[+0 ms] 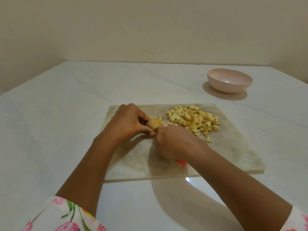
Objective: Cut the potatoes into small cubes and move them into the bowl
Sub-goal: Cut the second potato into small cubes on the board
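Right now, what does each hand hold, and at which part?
The left hand pinches the uncut end of the yellow-brown potato piece. The right hand closes around an orange-red handle, presumably a knife's; its blade is hidden.

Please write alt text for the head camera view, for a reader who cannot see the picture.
A person's left hand steadies a piece of yellow-brown potato on a pale marbled cutting board, and the right hand grips an orange-handled tool whose blade is hidden. A pile of small yellow potato cubes lies on the board; an empty pink round bowl stands farther away on the white table.
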